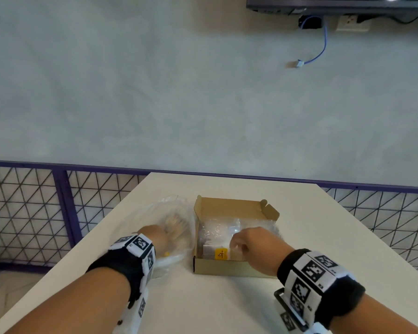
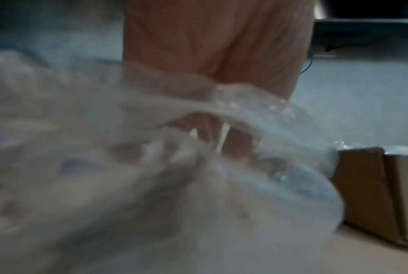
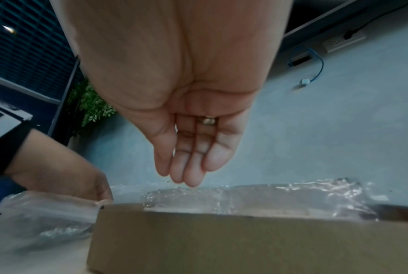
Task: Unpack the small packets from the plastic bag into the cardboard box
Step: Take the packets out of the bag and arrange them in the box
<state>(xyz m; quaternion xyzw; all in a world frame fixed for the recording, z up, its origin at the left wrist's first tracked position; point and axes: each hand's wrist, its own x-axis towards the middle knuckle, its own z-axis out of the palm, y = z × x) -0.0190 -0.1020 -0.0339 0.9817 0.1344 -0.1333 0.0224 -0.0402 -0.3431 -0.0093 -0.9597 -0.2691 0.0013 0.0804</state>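
Plastic bag [image 1: 176,227] swallows the left hand [image 1: 155,237], fingers curled among its packets; whether they grip one, I cannot tell. Right hand [image 3: 188,148] hangs relaxed and empty over the cardboard box [image 1: 229,263]. Next, probably: draw a packet out, across to the box.

tabletop [image 1: 299,213]: plastic bag [image 1: 179,208] left, just beside cardboard box [image 1: 227,267] right | packets [image 1: 217,233] in box | left hand [image 1: 155,235] inside bag | right hand [image 1: 253,244] over box's near-right part | mesh railing [image 1: 22,208] behind tabletop
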